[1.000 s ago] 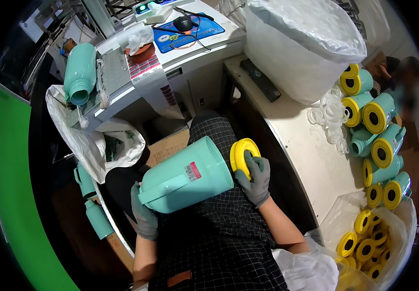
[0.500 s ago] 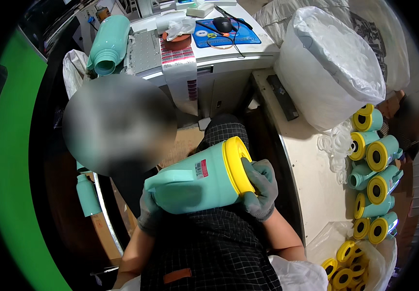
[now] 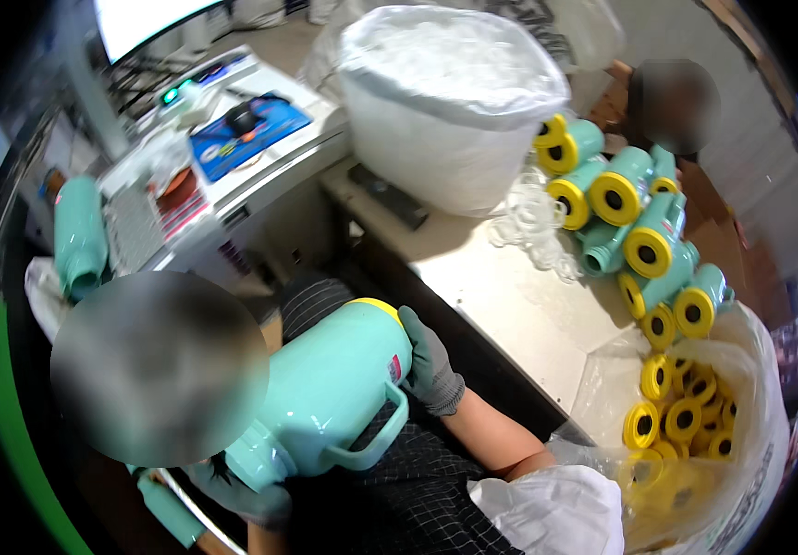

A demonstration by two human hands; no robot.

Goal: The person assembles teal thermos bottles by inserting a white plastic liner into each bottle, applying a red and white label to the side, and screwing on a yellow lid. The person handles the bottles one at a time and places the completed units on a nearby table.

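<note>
A glossy teal jug [image 3: 334,375] with a side handle lies slantwise above my lap. Its open-looking neck points to the lower left, and a yellow ring [image 3: 376,305] rims its far end. My right hand [image 3: 431,361], in a grey glove, is closed on that far end, thumb side against the wall next to a small red-and-white label. Under the neck, my gloved left hand [image 3: 246,499] supports the jug; a blurred patch hides part of its fingers. The handle faces me, touched by neither hand.
To the right, a white bench [image 3: 501,314] bears several teal jugs [image 3: 621,185] with yellow bases and a heap of translucent rings [image 3: 538,227]. A big white sack [image 3: 445,111] stands behind. Yellow rings [image 3: 686,416] fill a clear bag at lower right. A desk with a mouse [image 3: 240,117] is at upper left.
My view has swung to the right. The jug has been rolled and tilted in my hands, so the handle now faces me, the neck points lower left and the yellow end points away.
</note>
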